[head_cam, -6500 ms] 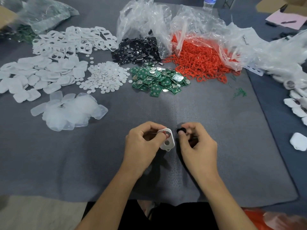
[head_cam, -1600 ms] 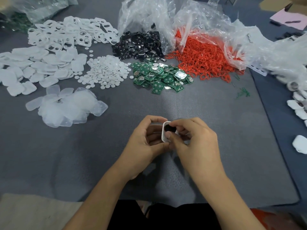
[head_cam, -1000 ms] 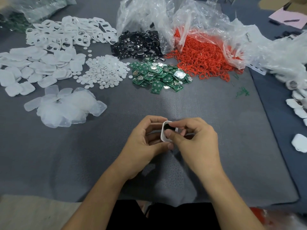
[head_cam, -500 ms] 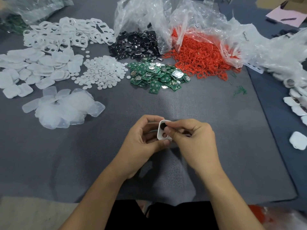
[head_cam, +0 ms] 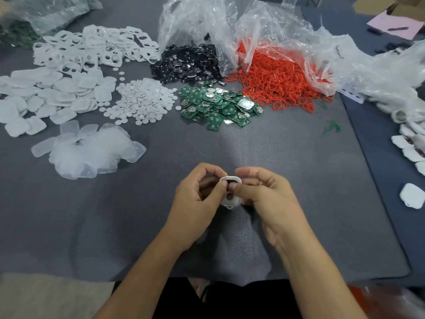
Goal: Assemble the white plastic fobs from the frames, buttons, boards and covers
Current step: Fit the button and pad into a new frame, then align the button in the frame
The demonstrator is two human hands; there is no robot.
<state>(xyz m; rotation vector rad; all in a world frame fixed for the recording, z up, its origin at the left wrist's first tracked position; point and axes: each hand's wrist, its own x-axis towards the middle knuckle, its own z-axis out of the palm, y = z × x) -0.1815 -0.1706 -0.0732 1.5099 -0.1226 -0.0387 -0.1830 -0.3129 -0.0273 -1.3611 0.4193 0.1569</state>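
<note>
Both hands hold one white frame [head_cam: 230, 199] above the grey mat [head_cam: 276, 180] near its front edge. My left hand [head_cam: 197, 196] grips the frame's left side with curled fingers. On the right side my right hand [head_cam: 264, 194] pinches it, and both thumbs press on its upper half. The frame's lower round hole shows between the thumbs. The black button seen earlier is hidden under the thumbs.
Piles lie at the back of the mat: white frames [head_cam: 92, 47], white covers [head_cam: 46, 93], small white discs [head_cam: 142, 100], clear covers [head_cam: 89, 150], black buttons [head_cam: 186, 63], green boards [head_cam: 218, 104], red rings [head_cam: 276, 79]. Finished white fobs [head_cam: 411, 194] line the right edge.
The right hand brought a black button to the frame and pushed it into the upper opening. The frame has since turned upright, and both thumbs now press on it.
</note>
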